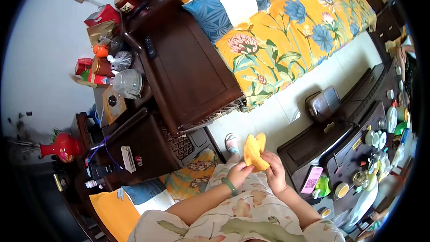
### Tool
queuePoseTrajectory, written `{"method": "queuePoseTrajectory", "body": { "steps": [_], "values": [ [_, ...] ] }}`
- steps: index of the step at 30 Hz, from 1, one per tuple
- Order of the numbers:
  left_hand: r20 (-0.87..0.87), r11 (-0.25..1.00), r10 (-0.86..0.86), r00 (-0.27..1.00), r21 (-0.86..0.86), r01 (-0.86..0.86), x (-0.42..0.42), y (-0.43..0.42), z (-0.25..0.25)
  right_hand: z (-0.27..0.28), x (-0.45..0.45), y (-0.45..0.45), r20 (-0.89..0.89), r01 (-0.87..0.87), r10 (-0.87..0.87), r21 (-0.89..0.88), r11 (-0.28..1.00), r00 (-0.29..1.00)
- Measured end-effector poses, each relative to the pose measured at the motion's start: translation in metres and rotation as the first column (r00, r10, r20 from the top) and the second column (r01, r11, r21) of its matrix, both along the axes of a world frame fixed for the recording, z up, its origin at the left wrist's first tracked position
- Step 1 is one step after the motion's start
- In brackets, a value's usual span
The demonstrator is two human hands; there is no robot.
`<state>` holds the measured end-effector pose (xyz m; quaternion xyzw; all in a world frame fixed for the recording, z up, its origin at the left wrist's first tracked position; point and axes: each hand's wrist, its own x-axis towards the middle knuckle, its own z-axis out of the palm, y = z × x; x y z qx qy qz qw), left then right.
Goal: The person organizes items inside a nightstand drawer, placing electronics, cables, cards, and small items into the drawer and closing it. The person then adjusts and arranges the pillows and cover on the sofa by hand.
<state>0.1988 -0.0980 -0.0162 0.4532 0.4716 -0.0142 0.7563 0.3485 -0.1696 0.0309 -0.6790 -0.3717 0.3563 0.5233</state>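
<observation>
A small yellow piece that looks knitted or crocheted (253, 153) is held up over my lap, its upper edge folded into points. My left hand (239, 175), with a green bangle at the wrist, pinches its lower left edge. On the other side my right hand (275, 172) has its fingers closed on the lower right edge. Parts of the fingertips are hidden by the fabric. Below both hands lies the floral cloth of my clothing (251, 210).
To the right stands a dark tea table (291, 152) bearing a phone (312, 179), cups and tea ware. A metal-looking box (323, 103) is beside it. Ahead are a side cabinet (188, 62) with a remote (149, 47) and a sofa with a yellow floral cover (286, 40).
</observation>
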Motion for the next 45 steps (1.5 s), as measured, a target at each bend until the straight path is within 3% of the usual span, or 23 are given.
{"method": "queuePoseTrajectory", "body": {
  "steps": [1,2,3,5,7,8,9,11,15,17,18,22,25,28,30,31,33,35,36,37,41,43,45],
  "values": [
    [0.051,0.998,0.05,0.997,0.028,-0.051,-0.003,0.005,0.011,0.01,0.013,0.008,0.285,-0.128,0.109,0.05,0.99,0.952],
    [0.103,0.993,0.098,0.99,0.049,-0.103,-0.006,0.012,0.022,0.02,0.022,0.016,0.411,-0.151,0.107,0.077,0.986,0.906],
    [0.152,0.986,0.142,0.978,0.061,-0.153,-0.011,0.018,0.037,0.03,0.023,0.019,0.549,0.063,-0.071,0.033,0.997,0.833],
    [0.214,0.968,0.23,0.949,0.044,-0.245,-0.013,0.043,0.089,0.024,0.034,0.021,0.325,0.434,-0.412,0.006,0.901,0.851],
    [0.353,0.905,0.424,0.834,-0.186,-0.382,-0.02,0.056,0.104,0.003,0.035,0.009,-0.204,0.303,-0.329,-0.146,0.942,0.922],
    [0.397,0.884,0.466,0.791,-0.249,-0.396,-0.02,0.062,0.119,0.01,0.036,0.014,-0.461,0.204,-0.266,-0.181,0.962,0.847],
    [0.433,0.859,0.508,0.744,-0.313,-0.404,-0.02,0.065,0.132,0.025,0.035,0.015,-0.58,-0.033,-0.127,-0.256,0.966,0.804],
    [0.475,0.857,0.512,0.716,-0.34,-0.387,-0.023,0.069,0.147,0.029,0.024,0.023,-0.705,-0.221,-0.013,-0.239,0.946,0.709],
    [0.568,0.894,0.446,0.692,-0.324,-0.309,-0.039,0.072,0.151,0.052,0.01,0.057,-0.977,-0.304,0.089,0.027,0.952,0.194],
    [0.506,0.931,0.356,0.785,-0.12,-0.345,-0.044,0.074,0.157,0.064,0.011,0.076,-0.99,-0.364,0.136,0.12,0.924,0.02],
    [0.464,0.938,0.314,0.828,-0.015,-0.348,-0.046,0.078,0.159,0.076,0.012,0.084,-0.975,-0.328,0.09,0.019,0.944,0.203],
    [0.428,0.88,0.469,0.773,-0.147,-0.452,-0.055,0.095,0.145,0.087,0.024,0.105,-0.995,-0.355,-0.005,-0.041,0.934,0.104],
    [0.393,0.907,0.421,0.818,-0.161,-0.39,-0.057,0.112,0.135,0.077,0.013,0.128,-0.996,-0.421,0.056,0.019,0.907,0.075],
    [0.446,0.916,0.401,0.8,-0.206,-0.344,-0.059,0.143,0.155,0.088,0.023,0.153,-0.939,-0.249,0.064,-0.024,0.968,0.337],
    [0.419,0.967,0.203,0.885,0.059,-0.249,-0.076,0.163,0.151,0.083,0.036,0.164,-0.86,-0.212,0.157,0.059,0.975,0.485],
    [0.382,0.963,0.107,0.918,0.19,-0.191,-0.076,0.172,0.156,0.085,0.044,0.168,-0.747,-0.304,0.287,0.119,0.945,0.599],
    [0.337,0.872,0.127,0.933,0.41,-0.267,-0.064,0.188,0.166,0.087,0.057,0.173,-0.446,-0.497,0.519,0.176,0.849,0.729],
    [0.394,0.735,0.038,0.918,0.612,-0.293,-0.057,0.205,0.17,0.088,0.064,0.181,-0.176,-0.538,0.545,0.088,0.838,0.82],
    [0.285,0.59,-0.021,0.958,0.778,-0.218,-0.053,0.21,0.177,0.088,0.069,0.185,-0.033,-0.546,0.547,0.04,0.837,0.836],
    [0.282,0.607,-0.042,0.958,0.769,-0.2,-0.051,0.215,0.181,0.088,0.072,0.189,0.111,-0.544,0.541,-0.011,0.839,0.833],
    [0.189,0.565,-0.083,0.978,0.818,-0.11,-0.043,0.235,0.188,0.08,0.073,0.208,-0.284,-0.387,0.356,-0.057,0.92,0.89],
    [0.269,0.62,0.062,0.961,0.744,-0.249,-0.048,0.255,0.174,0.067,0.073,0.205,-0.255,-0.433,0.4,-0.086,0.897,0.88],
    [0.387,0.631,0.128,0.913,0.679,-0.376,-0.062,0.284,0.161,0.068,0.079,0.198,-0.117,-0.534,0.524,-0.287,0.795,0.844]
  ]
}}
